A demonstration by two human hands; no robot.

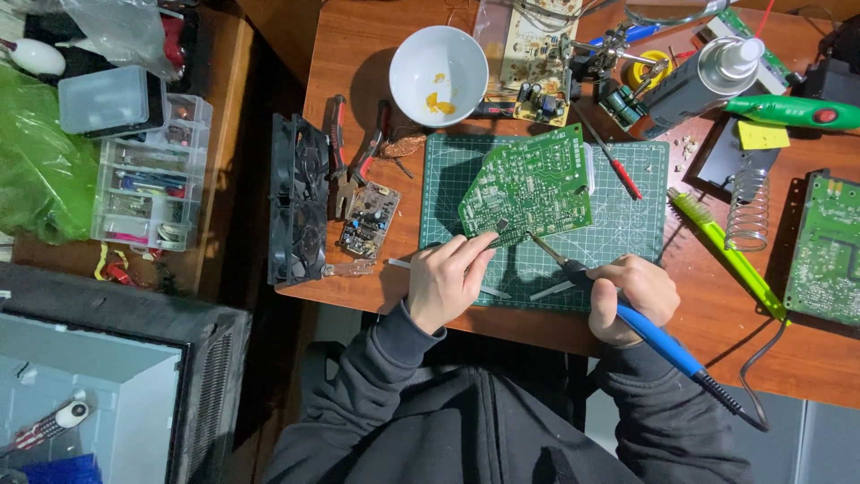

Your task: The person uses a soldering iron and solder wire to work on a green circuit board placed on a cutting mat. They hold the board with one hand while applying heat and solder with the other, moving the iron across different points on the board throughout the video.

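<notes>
A green circuit board [530, 185] lies tilted on a green cutting mat [627, 224]. My left hand [445, 280] pinches the board's near edge, beside a small dark component. My right hand [632, 296] grips a blue-handled soldering iron [652, 333]; its metal tip reaches up to the board's lower edge near my left fingers. The iron's black cord trails off to the right. Metal tweezers [548, 290] lie on the mat between my hands.
A white bowl [439, 73], a beige circuit board [536, 58], a spray can [699, 79], a green tool [793, 111], a coil stand [748, 211], a green brush [727, 255], another green board [829, 251], pliers [345, 161], black fans [298, 199] and parts drawers [148, 179] surround the mat.
</notes>
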